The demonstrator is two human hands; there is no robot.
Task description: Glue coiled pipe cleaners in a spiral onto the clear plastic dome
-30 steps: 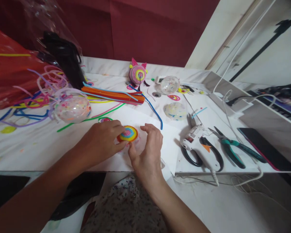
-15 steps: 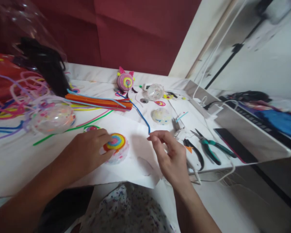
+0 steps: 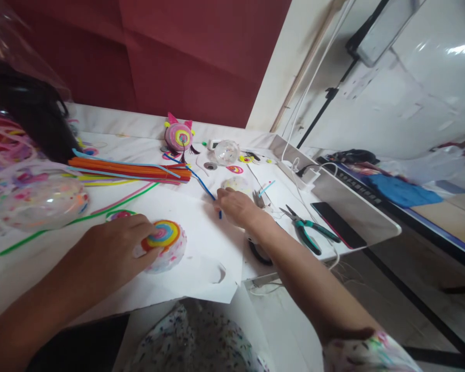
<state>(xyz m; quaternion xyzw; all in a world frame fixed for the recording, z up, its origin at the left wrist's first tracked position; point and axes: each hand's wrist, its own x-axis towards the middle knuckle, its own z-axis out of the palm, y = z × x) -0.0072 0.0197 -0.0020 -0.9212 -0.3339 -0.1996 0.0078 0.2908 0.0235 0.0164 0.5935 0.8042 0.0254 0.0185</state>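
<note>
My left hand [image 3: 118, 248] is closed around the side of a clear, speckled plastic dome [image 3: 174, 253]. On top of the dome sits a coiled rainbow disc [image 3: 165, 233] with orange, yellow, blue and pink rings. My right hand [image 3: 234, 206] pinches a blue pipe cleaner [image 3: 202, 183], whose short end sticks out below the fingers. The other end of that pipe cleaner runs back toward a pink ball figure [image 3: 179, 135] with ears and a ringed eye. Behind my right hand, a second speckled dome [image 3: 236, 183] is partly hidden.
Bundled orange pipe cleaners [image 3: 129, 169] lie at the back left, near a speckled clear ball [image 3: 42, 201]. Green-handled pliers [image 3: 308, 230] and a black phone [image 3: 338, 225] rest at the right. White paper [image 3: 201, 258] lies under the dome. A clear ball [image 3: 227, 152] stands behind.
My right hand has moved forward and turned palm down, farther along the blue pipe cleaner. The view has swung right; my left hand still holds the dome.
</note>
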